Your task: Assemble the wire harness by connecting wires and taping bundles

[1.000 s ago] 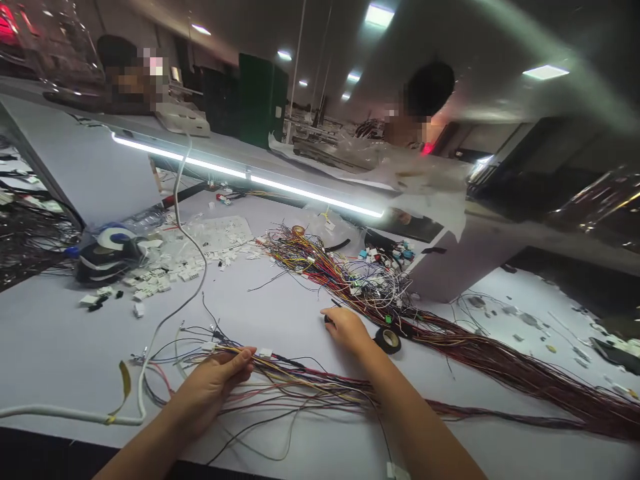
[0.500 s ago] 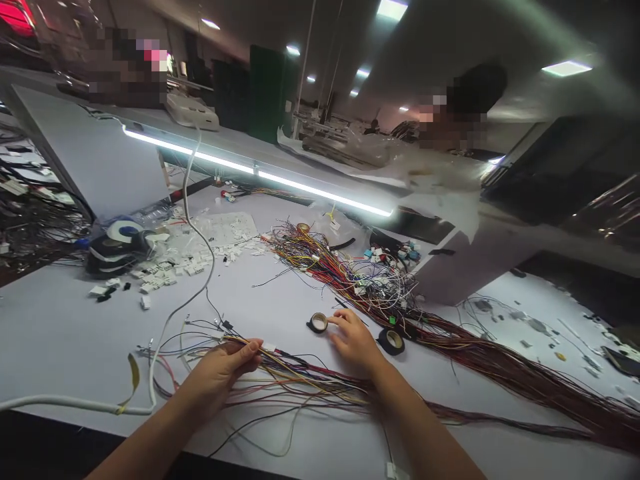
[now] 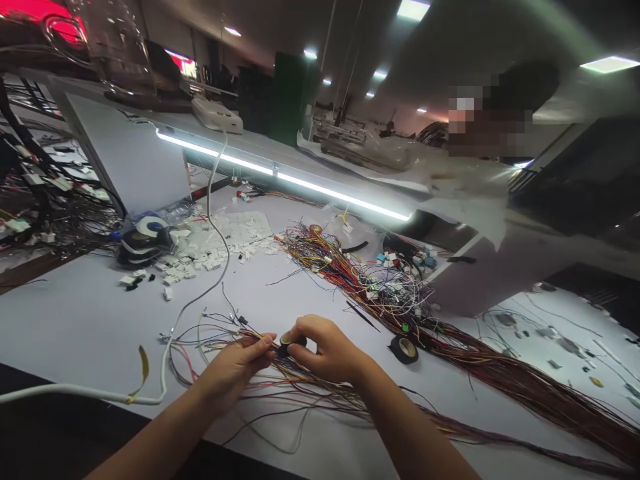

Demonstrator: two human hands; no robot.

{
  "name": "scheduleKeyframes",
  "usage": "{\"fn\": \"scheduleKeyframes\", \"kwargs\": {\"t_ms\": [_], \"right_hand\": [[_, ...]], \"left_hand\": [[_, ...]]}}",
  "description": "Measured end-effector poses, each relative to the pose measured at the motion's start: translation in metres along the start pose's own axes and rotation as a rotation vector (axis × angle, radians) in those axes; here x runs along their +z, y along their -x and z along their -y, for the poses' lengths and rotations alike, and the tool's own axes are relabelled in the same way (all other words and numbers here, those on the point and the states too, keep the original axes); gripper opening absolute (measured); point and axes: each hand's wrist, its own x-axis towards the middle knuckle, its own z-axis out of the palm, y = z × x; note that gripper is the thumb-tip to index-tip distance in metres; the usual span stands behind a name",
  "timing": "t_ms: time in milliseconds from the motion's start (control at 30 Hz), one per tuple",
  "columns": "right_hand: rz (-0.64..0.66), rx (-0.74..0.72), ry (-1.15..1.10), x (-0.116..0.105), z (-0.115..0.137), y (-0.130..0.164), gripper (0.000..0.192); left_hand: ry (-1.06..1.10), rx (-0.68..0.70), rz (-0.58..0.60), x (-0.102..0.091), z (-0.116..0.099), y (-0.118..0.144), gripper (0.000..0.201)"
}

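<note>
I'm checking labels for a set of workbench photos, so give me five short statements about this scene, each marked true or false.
1. The left hand grips some wires. True.
2. The right hand lies flat on the table. False: it holds a black tape roll close to the left hand.
3. A second tape roll lies on the table, to the right of the right hand. True.
4. The light strip under the shelf is off. False: it is lit.
5. All the white connectors are packed in a box. False: many lie loose on the table.
</note>
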Motion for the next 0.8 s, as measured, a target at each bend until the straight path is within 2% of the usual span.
{"fn": "scheduleKeyframes", "kwargs": {"t_ms": [133,233,333,533,700,800], "right_hand": [[0.064,-0.056,0.300,0.002,0.019,-0.017,0.009],[0.076,-0.074,0.464,0.006,0.020,-0.022,0.012],[0.059,-0.095,0.532,0.009,0.018,-0.025,0.015],[0.057,-0.069,0.537,0.012,0.014,-0.031,0.016],[0.182,-0.004,0.442,0.005,0.011,-0.040,0.010],[0.286,0.048,0.343,-0.003,0.011,-0.046,0.017]], "left_hand": [[0.049,0.026,0.084,0.004,0.001,0.003,0.012],[0.119,0.054,0.093,0.009,0.003,0.007,0.011],[0.178,0.087,0.097,0.015,0.005,0.012,0.011],[0.222,0.137,0.056,0.023,0.011,0.020,0.013],[0.202,0.194,-0.053,0.024,0.023,0.019,0.024],[0.079,0.242,-0.119,0.022,0.026,0.020,0.031]]}}
